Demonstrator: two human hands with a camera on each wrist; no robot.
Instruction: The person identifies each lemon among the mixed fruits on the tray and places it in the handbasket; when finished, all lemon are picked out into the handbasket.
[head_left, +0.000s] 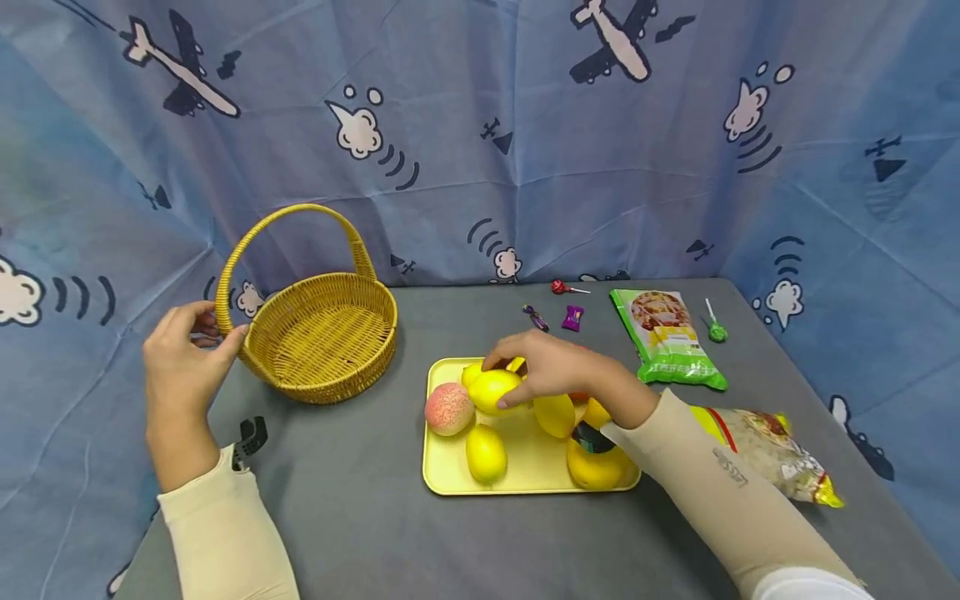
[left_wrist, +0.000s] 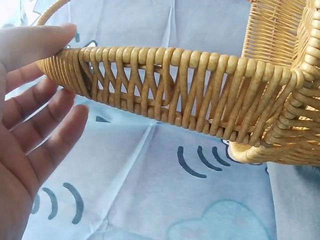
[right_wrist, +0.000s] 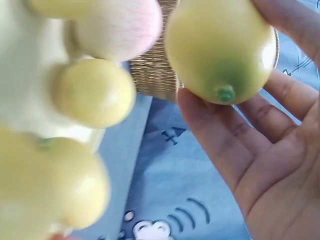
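My left hand (head_left: 180, 358) grips the tall handle (left_wrist: 150, 75) of a yellow wicker basket (head_left: 330, 392), thumb over it and fingers beneath. The basket stands tilted at the left, and its inside shows nothing but weave. Over the pale yellow tray (head_left: 536, 471), my right hand (head_left: 558, 364) holds a lemon (right_wrist: 220, 45) between thumb and fingers; its green tip shows in the right wrist view. A pink peach (head_left: 449, 409) and another lemon (head_left: 486, 454) sit at the tray's left side. More yellow fruit lies under the right forearm, partly hidden.
Behind the tray lie a red lollipop (head_left: 558, 287) and two wrapped candies, one purple (head_left: 572, 317). To the right are a green snack bag (head_left: 667, 337), a green lollipop (head_left: 717, 332) and a clear-fronted bag (head_left: 795, 450). Blue printed cloth (head_left: 450, 125) hangs behind the grey table.
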